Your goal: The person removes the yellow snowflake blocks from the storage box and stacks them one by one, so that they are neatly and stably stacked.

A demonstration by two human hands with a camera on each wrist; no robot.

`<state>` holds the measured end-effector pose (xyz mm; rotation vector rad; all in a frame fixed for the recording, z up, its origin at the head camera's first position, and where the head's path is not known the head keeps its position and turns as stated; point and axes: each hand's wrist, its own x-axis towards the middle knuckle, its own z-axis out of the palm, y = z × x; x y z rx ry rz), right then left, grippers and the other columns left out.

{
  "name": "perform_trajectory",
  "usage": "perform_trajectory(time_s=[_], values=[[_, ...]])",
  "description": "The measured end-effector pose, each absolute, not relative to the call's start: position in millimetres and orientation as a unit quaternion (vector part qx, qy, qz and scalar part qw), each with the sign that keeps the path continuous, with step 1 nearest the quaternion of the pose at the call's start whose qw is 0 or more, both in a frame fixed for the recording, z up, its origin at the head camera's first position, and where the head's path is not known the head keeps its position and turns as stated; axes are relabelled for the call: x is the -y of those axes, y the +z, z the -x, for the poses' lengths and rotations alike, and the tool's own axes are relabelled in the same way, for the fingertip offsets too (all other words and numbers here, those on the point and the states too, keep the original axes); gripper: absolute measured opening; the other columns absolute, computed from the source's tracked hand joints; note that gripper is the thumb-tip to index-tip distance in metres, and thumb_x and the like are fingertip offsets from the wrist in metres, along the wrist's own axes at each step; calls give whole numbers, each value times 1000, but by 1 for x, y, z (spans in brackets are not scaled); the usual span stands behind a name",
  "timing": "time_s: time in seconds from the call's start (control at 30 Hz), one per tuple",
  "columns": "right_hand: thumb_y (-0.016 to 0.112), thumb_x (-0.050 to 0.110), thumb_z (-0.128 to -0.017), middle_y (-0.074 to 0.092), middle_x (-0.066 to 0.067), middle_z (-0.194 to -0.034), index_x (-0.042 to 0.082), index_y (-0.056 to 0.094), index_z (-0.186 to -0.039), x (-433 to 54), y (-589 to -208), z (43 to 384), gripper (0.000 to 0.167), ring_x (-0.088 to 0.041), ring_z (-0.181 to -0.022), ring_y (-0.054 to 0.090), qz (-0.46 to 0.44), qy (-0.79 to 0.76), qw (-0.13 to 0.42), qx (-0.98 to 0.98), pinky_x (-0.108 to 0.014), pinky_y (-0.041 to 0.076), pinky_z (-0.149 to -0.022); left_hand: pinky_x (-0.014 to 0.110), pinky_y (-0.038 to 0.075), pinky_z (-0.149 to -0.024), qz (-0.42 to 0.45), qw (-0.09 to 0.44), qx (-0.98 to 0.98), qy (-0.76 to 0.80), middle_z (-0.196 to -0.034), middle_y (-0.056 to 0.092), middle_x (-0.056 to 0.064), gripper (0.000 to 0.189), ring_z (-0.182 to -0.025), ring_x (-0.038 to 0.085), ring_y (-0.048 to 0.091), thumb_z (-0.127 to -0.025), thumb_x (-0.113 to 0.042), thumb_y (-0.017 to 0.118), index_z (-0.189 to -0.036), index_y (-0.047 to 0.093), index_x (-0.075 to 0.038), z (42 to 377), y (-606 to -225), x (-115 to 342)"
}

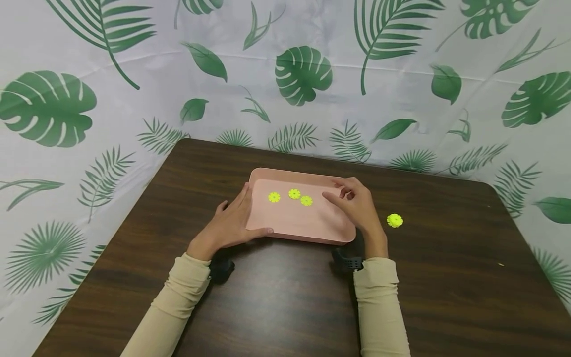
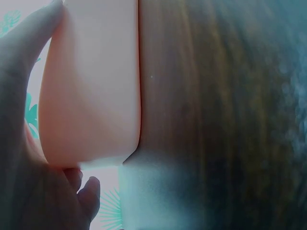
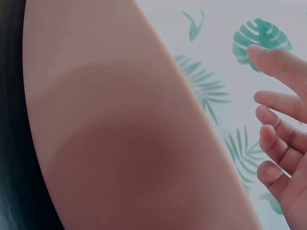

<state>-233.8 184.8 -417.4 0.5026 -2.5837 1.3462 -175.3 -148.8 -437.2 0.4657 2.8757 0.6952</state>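
Note:
A shallow pink tray (image 1: 294,223) with rounded corners lies on the dark wooden table, and three flat yellow notched discs (image 1: 274,197) rest on its floor. At the tray's near left corner, my left hand (image 1: 229,220) holds it, thumb along the front rim and fingers along the left side. The left wrist view has the tray's outer wall (image 2: 91,91) up close. Above the tray's right end hovers my right hand (image 1: 357,201), fingers loosely bent and apart, with nothing visible between them. In the right wrist view those fingers (image 3: 276,136) stand clear of the tray wall.
Right of the tray, more yellow discs (image 1: 394,220) lie in a small overlapping pile on the table (image 1: 276,302). A tiny yellowish scrap (image 1: 501,264) is farther right. A white curtain with green leaves (image 1: 250,74) hangs behind the table.

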Motion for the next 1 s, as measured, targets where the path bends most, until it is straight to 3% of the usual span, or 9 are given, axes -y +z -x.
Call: perform_trajectory(time_s=[0.2, 0.4, 0.63, 1.0], values=[[82, 25, -91, 64, -21, -115, 11, 72, -132, -167, -423, 239, 44, -23, -86, 54, -184, 458, 77, 866, -39, 44, -78, 72, 19, -115, -155, 72, -957, 235, -173, -6, 10, 120, -159, 23, 8, -88, -78, 56, -166, 0, -5, 174, -439, 148], [83, 22, -90, 68, -21, -110, 10, 74, -128, -147, -427, 246, 42, -25, -81, 57, -220, 449, 82, 862, -40, 46, -76, 72, 20, -115, -156, 72, -956, 236, -173, -5, 10, 120, -159, 23, 9, -88, -78, 56, -166, 0, -6, 174, -439, 147], [82, 28, -92, 67, -22, -119, 7, 71, -131, -130, -433, 250, 46, -26, -88, 58, -196, 467, 25, 862, -40, 49, -80, 71, 20, -115, -158, 75, -957, 233, -173, -5, 10, 120, -159, 23, 9, -88, -79, 54, -166, 1, -5, 175, -438, 146], [82, 14, -91, 64, -23, -117, -3, 62, -137, -114, -442, 257, 53, -33, -96, 56, -160, 432, -39, 887, -41, 45, -86, 71, 20, -116, -151, 71, -959, 228, -173, -4, 10, 120, -159, 24, 12, -87, -79, 55, -166, 2, -5, 176, -438, 149]])
